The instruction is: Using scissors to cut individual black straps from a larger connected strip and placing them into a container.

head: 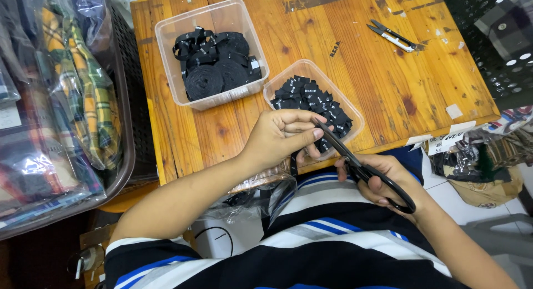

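My right hand [388, 181] grips black-handled scissors [361, 167], blades pointing up-left toward my left hand [280, 136]. My left hand pinches a black ribbon strip [293, 162] that hangs down from my fingers at the table's front edge, just beside the blade tips. Right behind my hands sits a small clear tub [355, 108] holding several cut black label pieces [313, 97]. A larger clear tub [166, 50] further back holds rolls of black ribbon [214, 64].
A wooden table [366, 72] carries a small thread snipper [391, 36] at the back right. A dark basket [127, 100] of bagged plaid cloth stands on the left. A black crate [488, 39] is at right, bags below it. Clear plastic [255, 197] lies on my lap.
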